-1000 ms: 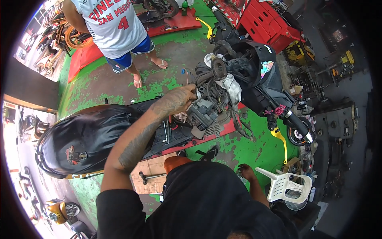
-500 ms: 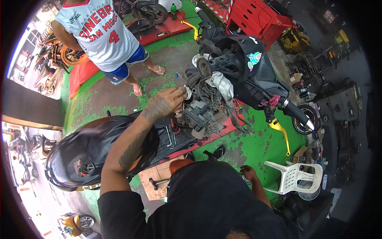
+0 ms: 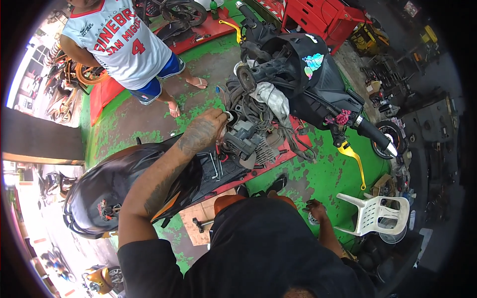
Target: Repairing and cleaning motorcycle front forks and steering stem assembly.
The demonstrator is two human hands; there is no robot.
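Observation:
My left hand point(image 3: 206, 128) reaches forward, fingers pinched on a small pale piece point(image 3: 228, 117) beside a dark round opening on the exposed engine point(image 3: 243, 139). The fingers partly hide the pale piece, so I cannot make out its kind. The engine belongs to a stripped black scooter point(image 3: 318, 64), with hoses, cables and a whitish rag point(image 3: 272, 98) around it. Low at my right side, my right hand point(image 3: 316, 209) is closed on a round silvery metal part point(image 3: 312, 218), mostly covered by the fingers. L-shaped metal tools point(image 3: 215, 168) lie on the black footboard near the engine.
A hammer point(image 3: 201, 225) lies on a brown board point(image 3: 191, 213) by my feet. A white plastic chair point(image 3: 375, 214) stands at the right. Another person point(image 3: 134, 54) stands at the far left. A red tool cabinet point(image 3: 318, 20) is at the back; yellow levers stick out from the handlebar.
My left hand has shifted slightly left and down, and the dark round opening now shows beside it. My right hand has moved slightly right and up with the silvery part. My view has shifted slightly.

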